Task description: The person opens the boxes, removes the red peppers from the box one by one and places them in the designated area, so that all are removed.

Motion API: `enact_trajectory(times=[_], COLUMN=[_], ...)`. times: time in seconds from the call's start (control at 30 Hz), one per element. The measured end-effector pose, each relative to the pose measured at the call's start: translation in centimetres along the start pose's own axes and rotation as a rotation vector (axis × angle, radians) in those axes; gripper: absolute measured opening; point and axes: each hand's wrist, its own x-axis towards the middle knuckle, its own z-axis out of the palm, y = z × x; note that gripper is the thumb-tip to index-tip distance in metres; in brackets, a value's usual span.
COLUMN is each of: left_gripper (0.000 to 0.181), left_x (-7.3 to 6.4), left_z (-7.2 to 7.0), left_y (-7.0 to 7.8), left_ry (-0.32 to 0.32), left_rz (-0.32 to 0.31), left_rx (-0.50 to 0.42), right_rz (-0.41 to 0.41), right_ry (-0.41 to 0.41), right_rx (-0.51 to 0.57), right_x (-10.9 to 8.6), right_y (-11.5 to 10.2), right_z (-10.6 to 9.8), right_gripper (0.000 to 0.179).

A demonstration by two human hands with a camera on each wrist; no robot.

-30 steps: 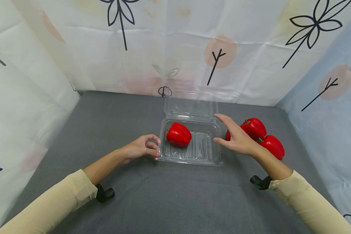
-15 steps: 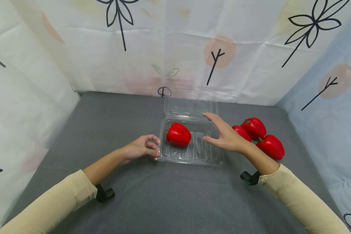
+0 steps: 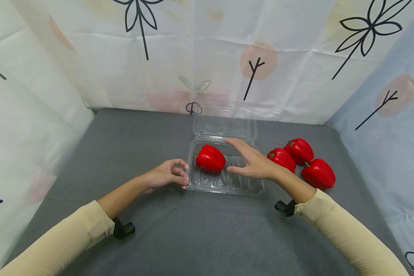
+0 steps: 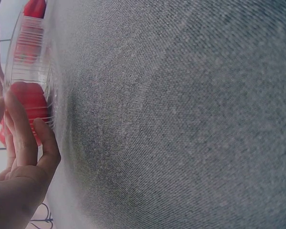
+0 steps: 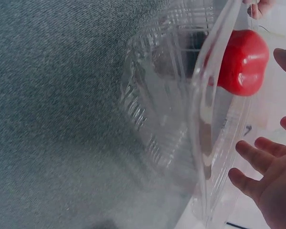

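Observation:
A clear plastic clamshell container [image 3: 224, 188] lies with its lid [image 3: 224, 126] folded back. One red bell pepper [image 3: 210, 158] sits in the left part of its base, stem to the left. My left hand [image 3: 166, 173] pinches the container's left rim; in the left wrist view, fingers [image 4: 25, 138] lie against the outer ribbed wall. My right hand [image 3: 254, 163] hovers over the container's right half, thumb and fingers spread, just right of the pepper and holding nothing. In the right wrist view, spread fingers [image 5: 255, 160] show apart from the pepper [image 5: 243, 62].
To the right of the container, three more red bell peppers lie grouped: one nearest the right forearm [image 3: 282, 159], one behind [image 3: 299, 151] and one in front [image 3: 319, 174]. Grey cloth [image 3: 207, 230] covers the table, and printed white curtains [image 3: 214, 57] hang behind it.
My right hand has moved left over the container toward the pepper inside, fingers still spread. It uncovers the nearest pepper of the group. My left hand stays at the rim.

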Motion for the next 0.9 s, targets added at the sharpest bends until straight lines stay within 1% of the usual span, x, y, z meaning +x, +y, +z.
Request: enact_trajectory(times=[0.23, 0.6, 0.9], left_gripper=[0.037, 0.038, 0.037], left_x=[0.0, 0.0, 0.0], left_z=[0.0, -0.1, -0.1], left_y=[0.0, 0.1, 0.2], left_ry=[0.003, 0.011, 0.002], left_rz=[-0.014, -0.027, -0.02], left_rx=[0.003, 0.009, 0.005], right_rz=[0.011, 0.005, 0.02], right_ry=[-0.065, -0.11, -0.17], right_rx=[-0.017, -0.018, -0.033], right_x=[0.8, 2.0, 3.1], right_y=[-0.5, -1.7, -1.8], right_z=[0.7, 1.1, 1.5], right_gripper=[0.086, 0.085, 0.084])
